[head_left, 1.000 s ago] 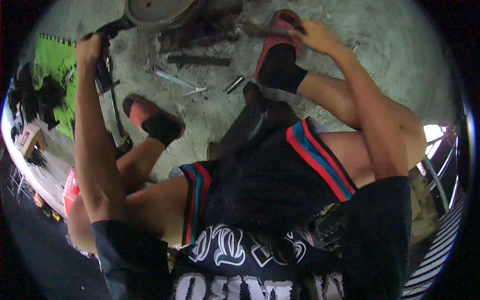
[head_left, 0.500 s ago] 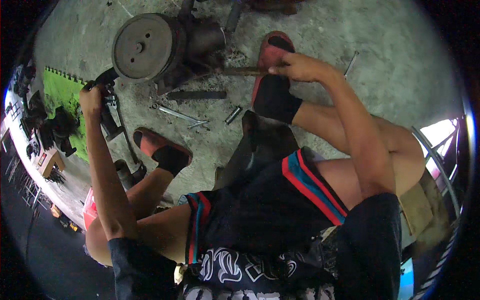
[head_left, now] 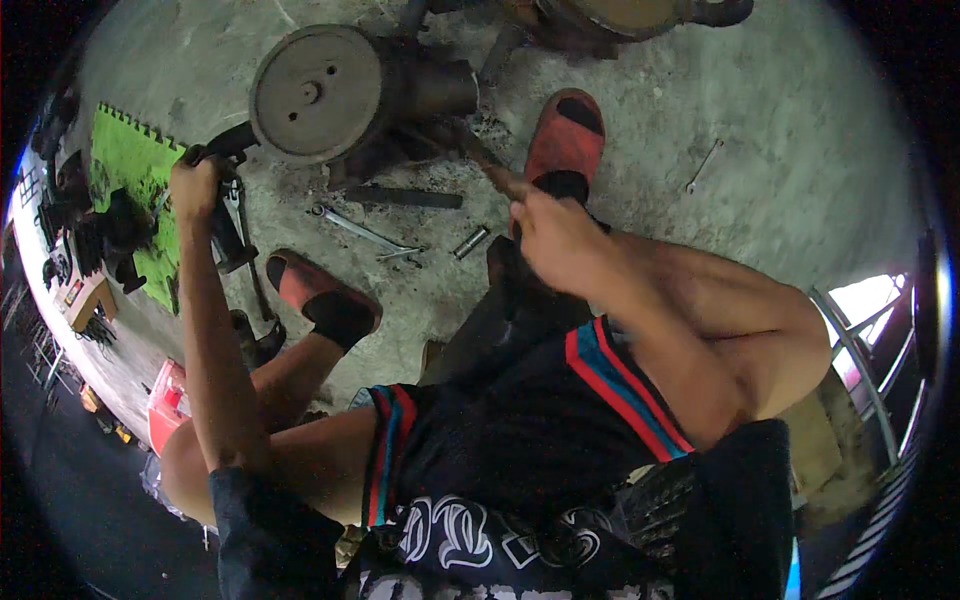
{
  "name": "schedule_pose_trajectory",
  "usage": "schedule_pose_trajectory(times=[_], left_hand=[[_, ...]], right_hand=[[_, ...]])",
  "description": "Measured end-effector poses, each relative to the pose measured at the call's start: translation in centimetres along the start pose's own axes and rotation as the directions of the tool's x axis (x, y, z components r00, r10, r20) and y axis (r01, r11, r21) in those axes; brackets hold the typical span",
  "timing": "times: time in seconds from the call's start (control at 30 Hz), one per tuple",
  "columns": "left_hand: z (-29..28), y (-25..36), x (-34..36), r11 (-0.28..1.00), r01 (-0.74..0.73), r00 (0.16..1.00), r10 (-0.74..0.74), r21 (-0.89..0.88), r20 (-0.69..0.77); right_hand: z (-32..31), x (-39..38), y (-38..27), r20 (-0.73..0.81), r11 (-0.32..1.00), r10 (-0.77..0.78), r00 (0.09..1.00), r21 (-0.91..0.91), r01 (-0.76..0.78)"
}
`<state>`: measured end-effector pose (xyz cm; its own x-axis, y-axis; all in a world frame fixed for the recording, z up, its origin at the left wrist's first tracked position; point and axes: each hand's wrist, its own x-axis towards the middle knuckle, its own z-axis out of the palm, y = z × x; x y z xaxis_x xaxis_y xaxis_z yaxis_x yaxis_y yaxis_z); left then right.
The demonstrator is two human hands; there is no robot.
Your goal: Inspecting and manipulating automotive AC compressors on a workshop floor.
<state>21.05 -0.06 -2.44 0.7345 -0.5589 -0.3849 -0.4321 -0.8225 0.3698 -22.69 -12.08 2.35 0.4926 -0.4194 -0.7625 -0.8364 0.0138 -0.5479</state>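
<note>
A heavy, dirty machine part with a round grey pulley-like disc (head_left: 315,95) lies on the floor ahead of me. My left hand (head_left: 195,190) is closed around the end of a black curved arm (head_left: 232,143) beside the disc's left edge. Between my legs, my right hand (head_left: 560,235) grips a brown stick-like handle (head_left: 487,166). It slants up and left to the underside of the machine part, where its far end blends into dark metal. Just below the machine part lies a dark flat bar (head_left: 408,197).
A combination wrench (head_left: 365,232) and a silver socket (head_left: 470,242) lie between my feet in red slippers (head_left: 568,138). Another wrench (head_left: 705,166) is at the right. Dark parts sit on a green foam mat (head_left: 135,160) at the left. A large round part (head_left: 635,15) stands at the far edge.
My right hand has come nearer and leftward, and the handle has swung from nearly level to a slant. My left hand keeps its hold. The whole view has shifted slightly.
</note>
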Motion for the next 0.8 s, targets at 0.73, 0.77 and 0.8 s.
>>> schedule_pose_trajectory(times=[0.73,0.77,0.8], left_hand=[[0.8,0.4,0.2,0.999,0.020,1.000,-0.020,-0.030,-0.019],[0.6,0.2,-0.2,0.998,0.048,0.998,-0.046,-0.032,0.045],[0.7,0.0,-0.1,0.997,0.052,0.998,-0.051,-0.050,0.034]], right_hand=[[4.1,4.4,-7.8,-0.039,0.938,0.305,0.952,0.187,-0.293],[5.4,4.0,-7.7,-0.078,0.944,0.282,0.956,0.202,-0.262],[5.9,3.9,-7.3,-0.088,0.950,0.272,0.958,0.185,-0.252]])
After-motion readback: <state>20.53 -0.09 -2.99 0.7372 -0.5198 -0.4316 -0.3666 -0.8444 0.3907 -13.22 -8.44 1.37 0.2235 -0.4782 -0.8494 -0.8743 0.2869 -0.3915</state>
